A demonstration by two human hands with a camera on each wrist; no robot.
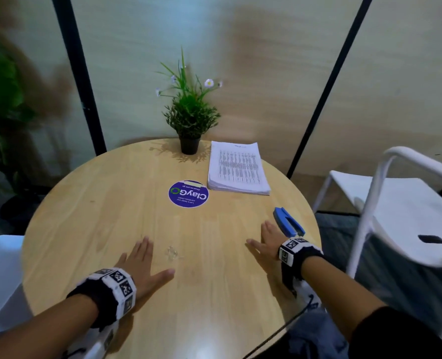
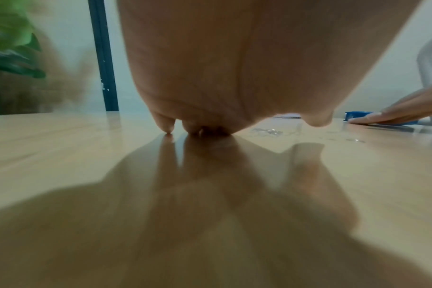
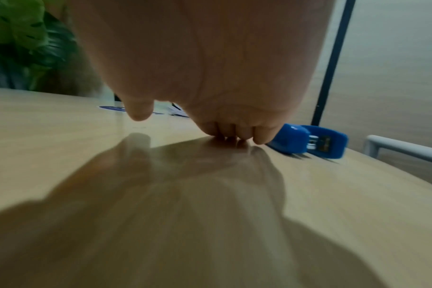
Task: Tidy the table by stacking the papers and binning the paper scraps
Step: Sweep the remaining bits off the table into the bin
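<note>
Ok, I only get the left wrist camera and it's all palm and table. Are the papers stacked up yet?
Observer: Yes. The head view shows one neat stack of papers at the far side of the table, just right of a small potted plant.
Operator: What's the blue thing by the other hand?
Observer: A blue stapler. The right hand lies flat beside it; I cannot tell whether they touch.
Operator: Any paper scraps left?
Observer: None show in the head view. Beside the stack there is only a round purple sticker, and the left hand lies flat and holds nothing.
</note>
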